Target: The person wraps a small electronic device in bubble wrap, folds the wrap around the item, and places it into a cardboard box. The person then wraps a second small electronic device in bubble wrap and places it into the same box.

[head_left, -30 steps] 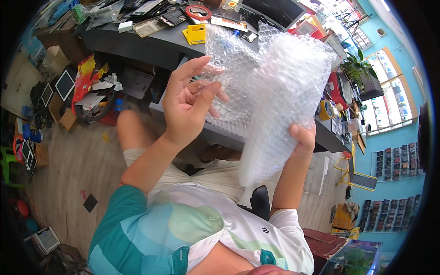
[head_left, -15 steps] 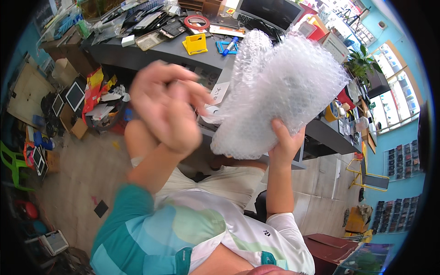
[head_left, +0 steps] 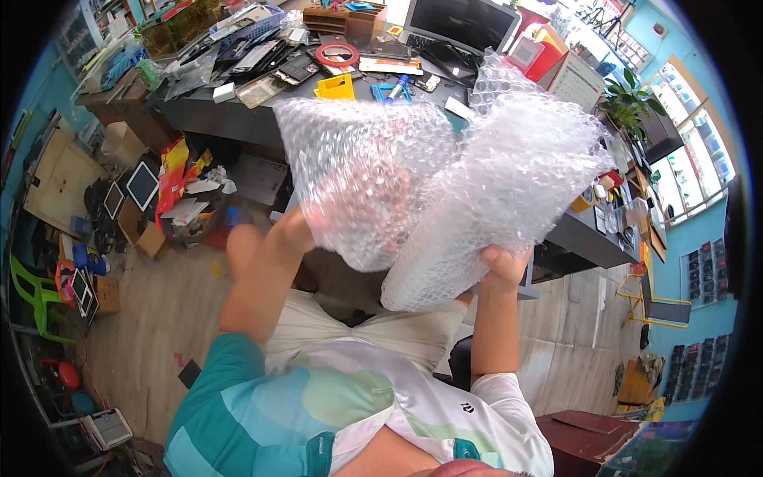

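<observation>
Clear bubble wrap sits mid-frame, right of centre, held up in front of the surface. Right grip is clamped on its lower right edge, thumb on the near face; fingers behind it mostly hidden. Bulk of the wrap lies up and left of that grip, with a blunt lower end running down-left past it and the top reaching toward the upper right of the frame. A loose flap spreads left from the bulk, centre of frame. Left grip is behind that flap, seen through the film, blurred; wrist comes out at the flap's lower left edge. Can't tell if its fingers are pinching the film or just pressed to it. Whether any wrap touches the surface: can't tell, it only overlaps it in view. Beyond the flap, upper centre: yellow stand, red tape ring, blue marker. Laptop at the top, right of centre. Potted plant upper right, just beside the wrap's right edge in view.
</observation>
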{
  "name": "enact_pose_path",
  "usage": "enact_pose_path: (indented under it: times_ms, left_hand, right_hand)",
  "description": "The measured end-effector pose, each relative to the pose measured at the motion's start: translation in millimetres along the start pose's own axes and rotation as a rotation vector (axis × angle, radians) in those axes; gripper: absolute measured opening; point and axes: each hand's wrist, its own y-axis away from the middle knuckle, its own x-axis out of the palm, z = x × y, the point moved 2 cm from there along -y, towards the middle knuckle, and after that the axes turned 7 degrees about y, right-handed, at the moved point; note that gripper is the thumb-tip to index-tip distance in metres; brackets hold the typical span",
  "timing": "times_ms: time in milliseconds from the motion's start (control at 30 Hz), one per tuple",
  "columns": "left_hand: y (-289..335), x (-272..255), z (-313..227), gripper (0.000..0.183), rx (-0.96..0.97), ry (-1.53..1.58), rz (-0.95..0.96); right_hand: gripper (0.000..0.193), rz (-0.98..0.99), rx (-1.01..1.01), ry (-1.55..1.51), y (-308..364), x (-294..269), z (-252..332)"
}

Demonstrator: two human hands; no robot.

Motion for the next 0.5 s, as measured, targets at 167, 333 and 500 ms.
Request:
enact_pose_path:
  times_ms: [167, 333, 500]
  left_hand:
    - [10, 35, -1, 0.069, 0.055, -0.385, 0.017]
    - [-3, 85, -15, 0.078, 0.270, -1.324, -0.037]
    - [-20, 80, 2, 0.096, 0.475, -1.825, -0.163]
  right_hand:
    - [0.086, -0.001, 0.024, 0.078, 0, 8, 0]
    - [0.080, -0.088, 0.035, 0.169, 0, 25, 9]
    - [0.089, -0.129, 0.025, 0.273, 4, 48, 5]
